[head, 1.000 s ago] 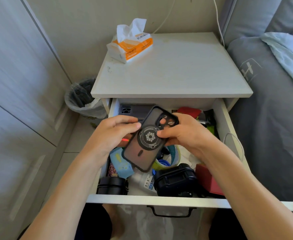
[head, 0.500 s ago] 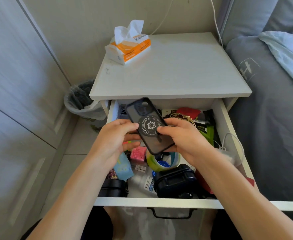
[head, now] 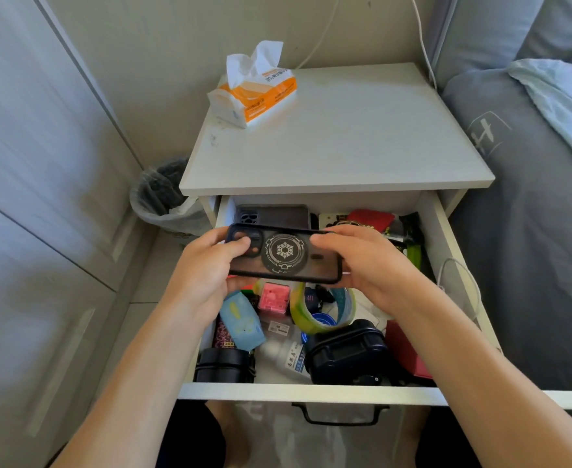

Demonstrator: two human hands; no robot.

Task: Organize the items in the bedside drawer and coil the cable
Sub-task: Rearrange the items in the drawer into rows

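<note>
Dark translucent phone case with a round snowflake emblem [head: 284, 253] is held level above the open white bedside drawer [head: 311, 392]. Left hand [head: 206, 275] grips its camera end, right hand [head: 372, 261] the other, fingers clasping both edges. A second dark phone case [head: 272, 214] lies at the drawer's rear left. White cable [head: 460, 285] drapes over the right wall.

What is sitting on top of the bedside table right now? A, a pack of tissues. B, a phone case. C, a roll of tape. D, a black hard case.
A: the orange and white pack of tissues is the only thing on the bedside table; both hands hold the phone case above the open drawer.
</note>
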